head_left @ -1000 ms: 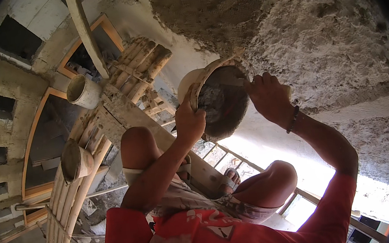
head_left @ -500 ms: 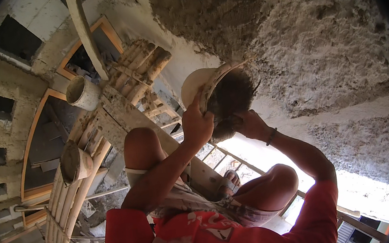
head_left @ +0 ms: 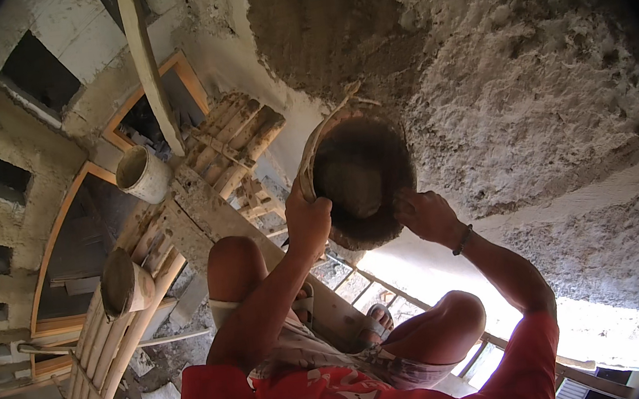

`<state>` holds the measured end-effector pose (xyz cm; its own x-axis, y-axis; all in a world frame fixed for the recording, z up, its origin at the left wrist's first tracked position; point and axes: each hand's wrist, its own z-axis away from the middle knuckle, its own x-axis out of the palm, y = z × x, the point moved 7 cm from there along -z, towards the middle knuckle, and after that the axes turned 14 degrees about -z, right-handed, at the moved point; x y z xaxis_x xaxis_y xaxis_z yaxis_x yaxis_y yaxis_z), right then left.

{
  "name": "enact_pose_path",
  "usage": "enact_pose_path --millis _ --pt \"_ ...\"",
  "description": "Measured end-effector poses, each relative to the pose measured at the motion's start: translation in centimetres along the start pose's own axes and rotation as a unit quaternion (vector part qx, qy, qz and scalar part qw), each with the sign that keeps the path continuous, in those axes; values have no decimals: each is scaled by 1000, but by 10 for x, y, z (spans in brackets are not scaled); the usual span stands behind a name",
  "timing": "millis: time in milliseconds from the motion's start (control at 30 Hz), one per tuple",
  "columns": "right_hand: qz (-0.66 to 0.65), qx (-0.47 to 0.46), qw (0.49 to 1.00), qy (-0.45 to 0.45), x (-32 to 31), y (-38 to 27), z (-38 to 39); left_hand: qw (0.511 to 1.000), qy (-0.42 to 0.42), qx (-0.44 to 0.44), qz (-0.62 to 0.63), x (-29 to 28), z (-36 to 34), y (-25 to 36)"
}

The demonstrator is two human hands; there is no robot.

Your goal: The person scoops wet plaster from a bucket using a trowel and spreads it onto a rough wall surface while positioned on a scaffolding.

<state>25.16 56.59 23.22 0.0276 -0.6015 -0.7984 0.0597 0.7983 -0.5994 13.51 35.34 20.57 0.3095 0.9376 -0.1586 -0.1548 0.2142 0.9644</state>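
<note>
In front of me, up against the wall, I have a mud-caked bucket [head_left: 314, 146] tilted so its mouth faces me. Dark wet mortar [head_left: 355, 184] lies inside it. On the near left of its rim, my left hand [head_left: 309, 221] is closed, thumb over the edge. My right hand [head_left: 429, 216], with a dark band at the wrist, is curled at the right lower rim; its fingertips are partly hidden in the bucket's shadow. Beyond the bucket, a patch of darker, smoother mortar [head_left: 331, 25] covers part of the rough wall [head_left: 528, 97].
I squat on a plank [head_left: 239, 216] over bamboo scaffolding [head_left: 105, 358]. Two more buckets stand at the left: a pale one [head_left: 148, 178] and a tilted, crusted one [head_left: 134, 284]. A pole [head_left: 149, 69] rises beyond them. Bright gaps show below the plank at the right.
The bucket has turned its mouth toward me and come slightly nearer. My left hand has shifted lower left along with it; my right hand has moved right and down, to the rim.
</note>
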Motion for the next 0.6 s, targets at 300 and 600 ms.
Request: enact_pose_path --millis 300,600 --pt "-144 -69 987 1 -123 -115 -30 986 70 -13 150 -37 -9 -11" --pt "-215 -279 935 -24 -218 -205 -59 987 115 3 115 -71 2 -3"
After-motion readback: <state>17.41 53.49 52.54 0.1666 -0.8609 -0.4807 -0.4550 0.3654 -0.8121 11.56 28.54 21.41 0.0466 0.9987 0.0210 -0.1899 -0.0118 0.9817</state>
